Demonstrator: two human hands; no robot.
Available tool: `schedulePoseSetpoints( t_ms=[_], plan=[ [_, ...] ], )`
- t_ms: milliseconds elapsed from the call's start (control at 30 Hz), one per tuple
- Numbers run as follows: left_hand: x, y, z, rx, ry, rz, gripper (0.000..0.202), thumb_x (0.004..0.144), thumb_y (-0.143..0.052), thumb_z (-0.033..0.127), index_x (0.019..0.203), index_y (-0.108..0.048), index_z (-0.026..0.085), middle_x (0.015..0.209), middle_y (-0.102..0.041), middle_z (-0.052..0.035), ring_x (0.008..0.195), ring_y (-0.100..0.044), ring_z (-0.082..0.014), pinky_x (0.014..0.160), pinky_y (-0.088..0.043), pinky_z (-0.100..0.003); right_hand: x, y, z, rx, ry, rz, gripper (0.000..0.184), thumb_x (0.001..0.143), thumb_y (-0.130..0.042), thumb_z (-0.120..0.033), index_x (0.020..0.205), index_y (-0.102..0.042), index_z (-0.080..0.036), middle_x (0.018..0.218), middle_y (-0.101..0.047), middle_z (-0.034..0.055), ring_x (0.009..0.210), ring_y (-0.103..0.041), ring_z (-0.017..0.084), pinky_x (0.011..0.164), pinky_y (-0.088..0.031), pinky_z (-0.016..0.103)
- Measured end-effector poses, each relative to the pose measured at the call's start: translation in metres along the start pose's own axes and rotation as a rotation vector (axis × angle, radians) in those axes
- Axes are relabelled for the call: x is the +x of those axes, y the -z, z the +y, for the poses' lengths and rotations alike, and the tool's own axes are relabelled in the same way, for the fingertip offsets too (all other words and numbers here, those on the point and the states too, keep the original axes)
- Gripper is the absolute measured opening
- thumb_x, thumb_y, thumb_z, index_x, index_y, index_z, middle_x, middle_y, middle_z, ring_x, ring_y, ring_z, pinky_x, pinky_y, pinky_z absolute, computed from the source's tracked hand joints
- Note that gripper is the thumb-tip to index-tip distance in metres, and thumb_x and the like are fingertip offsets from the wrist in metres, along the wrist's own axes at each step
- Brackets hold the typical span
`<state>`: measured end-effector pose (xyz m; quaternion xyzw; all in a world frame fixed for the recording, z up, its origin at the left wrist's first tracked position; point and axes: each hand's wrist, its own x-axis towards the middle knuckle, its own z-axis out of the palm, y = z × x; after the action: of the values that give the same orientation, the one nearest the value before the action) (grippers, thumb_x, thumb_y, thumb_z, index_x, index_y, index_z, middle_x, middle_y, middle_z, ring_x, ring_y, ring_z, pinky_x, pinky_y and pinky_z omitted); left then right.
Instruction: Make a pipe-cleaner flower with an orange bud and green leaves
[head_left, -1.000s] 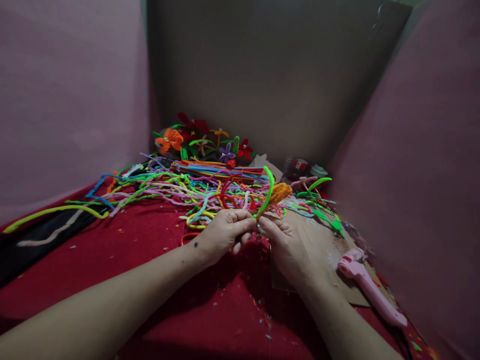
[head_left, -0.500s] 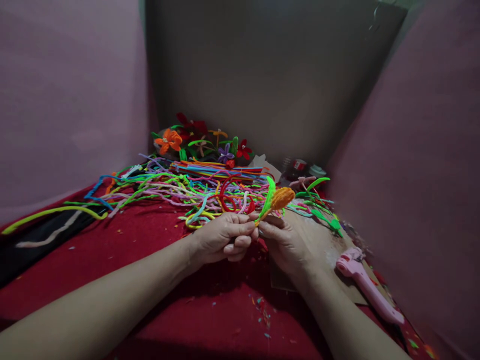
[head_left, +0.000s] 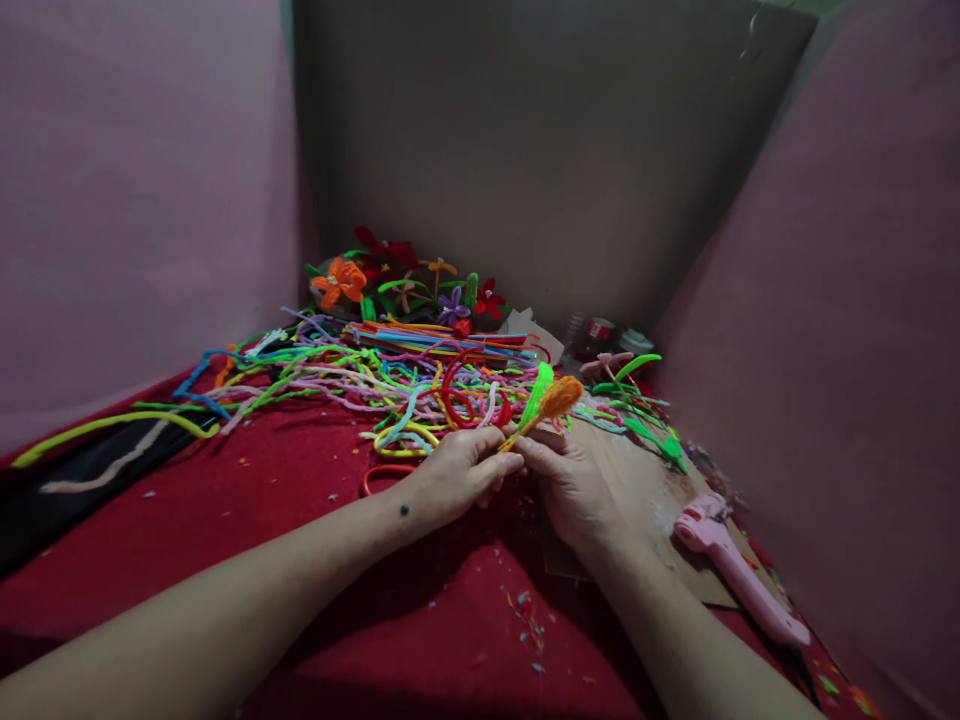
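Note:
Between my two hands is an orange pipe-cleaner bud (head_left: 561, 397) with a bright green pipe-cleaner leaf (head_left: 537, 392) beside it. My left hand (head_left: 466, 468) is turned palm down, its thumb and fingers pinching the thin orange lower end. My right hand (head_left: 574, 485) grips the same piece from the other side, fingertips close to the left ones. The bud tilts up and to the right. The very bottom of the stem is hidden by the fingers. A red loop (head_left: 382, 478), perhaps a scissor handle, shows behind my left wrist.
Loose coloured pipe cleaners (head_left: 330, 378) spread across the red cloth (head_left: 300, 480). Finished pipe-cleaner flowers (head_left: 341, 283) stand at the back. On the right, a pink glue gun (head_left: 739, 570) lies on a cardboard sheet (head_left: 626, 480). A dark bottle (head_left: 596, 335) lies behind.
My left hand has rolled over from fingers curled upward to palm down. The bud has tipped slightly lower, and the red loop by the left wrist has come into sight.

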<state>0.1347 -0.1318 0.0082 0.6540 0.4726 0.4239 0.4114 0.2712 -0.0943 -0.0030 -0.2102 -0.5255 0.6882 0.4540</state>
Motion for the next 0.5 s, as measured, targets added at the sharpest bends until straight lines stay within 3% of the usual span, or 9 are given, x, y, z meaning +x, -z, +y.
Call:
schedulePoseSetpoints(
  t_ms=[200, 500],
  plan=[
    [-0.0015, -0.0023, -0.0008, 0.097, -0.037, 0.038, 0.026, 0.083, -0.043, 0.033, 0.063, -0.045, 0.017, 0.053, -0.045, 0.005, 0.045, -0.043, -0.0074, 0.045, -0.034, -0.02, -0.0006, -0.002, 0.0012, 0.01, -0.017, -0.041, 0.019, 0.075, -0.061, -0.029, 0.087, -0.069, -0.017, 0.08, -0.068, 0.0041, 0.075, -0.06, 0.019, 0.065, -0.046, 0.031],
    [-0.0032, -0.0031, -0.0001, 0.152, -0.073, 0.102, 0.026, 0.084, -0.043, 0.031, 0.062, -0.047, 0.017, 0.051, -0.046, 0.0049, 0.046, -0.043, -0.0077, 0.047, -0.033, -0.02, -0.0013, -0.0013, 0.0038, 0.019, -0.027, -0.014, 0.018, 0.074, -0.062, -0.026, 0.087, -0.069, -0.017, 0.076, -0.068, 0.003, 0.07, -0.061, 0.018, 0.064, -0.046, 0.031]
  ],
)
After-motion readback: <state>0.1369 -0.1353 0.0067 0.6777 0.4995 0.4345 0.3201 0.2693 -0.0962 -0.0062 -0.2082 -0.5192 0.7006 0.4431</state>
